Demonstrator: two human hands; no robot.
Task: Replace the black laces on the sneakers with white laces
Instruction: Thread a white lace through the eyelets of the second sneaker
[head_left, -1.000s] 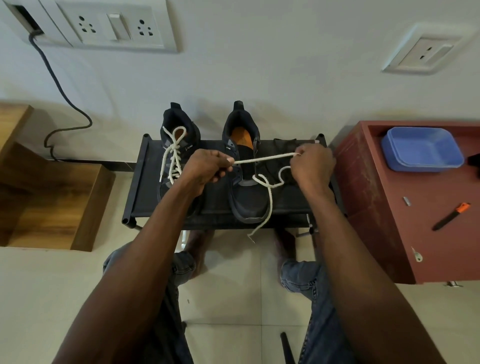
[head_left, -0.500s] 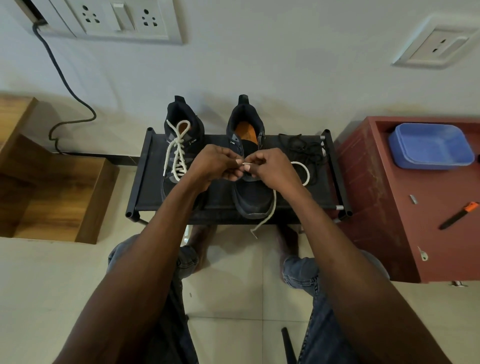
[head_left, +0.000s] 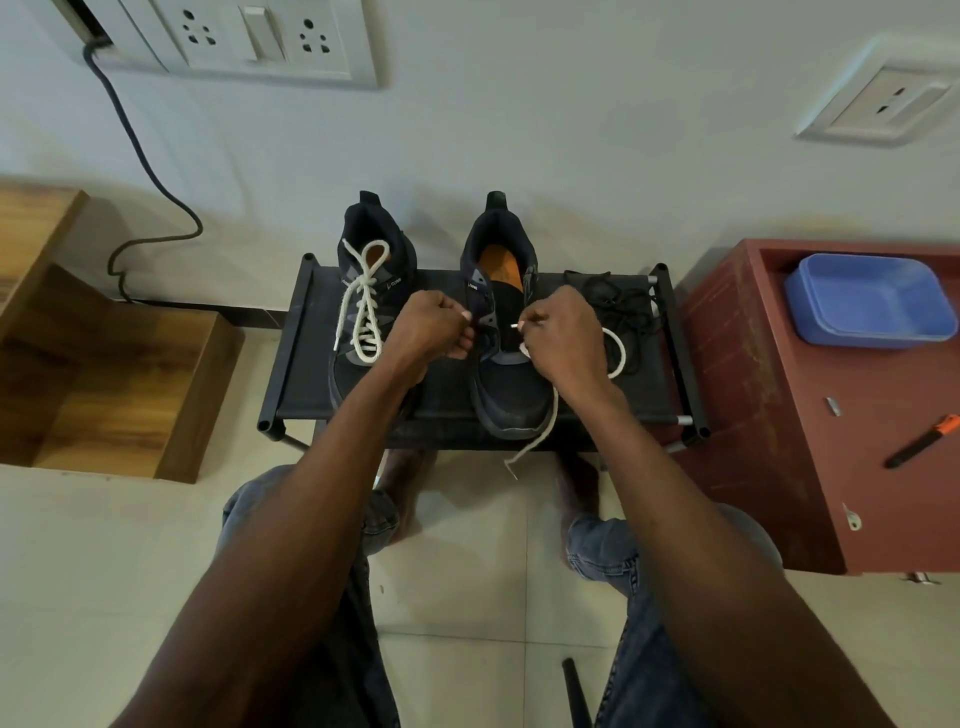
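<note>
Your left hand (head_left: 434, 327) grips the eyelet edge of the right sneaker (head_left: 506, 358), fingers curled, while your right hand (head_left: 563, 338) pinches the tip of the white lace (head_left: 615, 353) just above the tongue. The lace loops out past your right wrist and trails off the front of the black rack (head_left: 306, 332) toward the floor. The left sneaker (head_left: 371, 291) beside it is fully laced in white (bow tied at the top). The black laces (head_left: 618, 299) lie in a heap on the rack, right of your hand. A blue tray (head_left: 872, 301) and an orange-handled knife (head_left: 922, 441) sit on the red cabinet (head_left: 753, 415).
</note>
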